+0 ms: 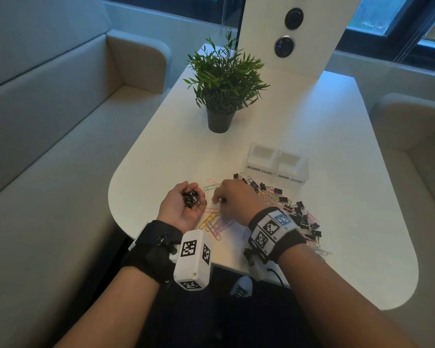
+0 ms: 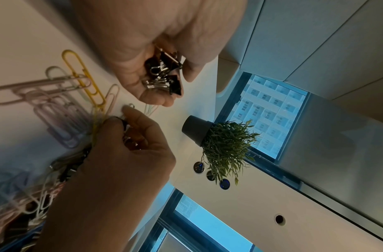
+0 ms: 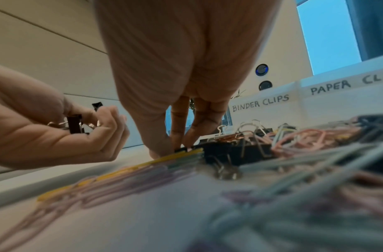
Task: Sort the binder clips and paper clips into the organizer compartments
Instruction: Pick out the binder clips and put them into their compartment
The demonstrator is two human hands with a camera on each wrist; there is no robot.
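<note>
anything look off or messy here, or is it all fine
Nothing looks damaged. The mess is the mixed heap of binder clips and paper clips on the table. Both organizer compartments look empty, while the left hand cups a handful of binder clips and the right hand pinches another.

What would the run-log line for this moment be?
left hand: cupped, holds binder clips | right hand: pinches one binder clip at pile | organizer: looks empty
</note>
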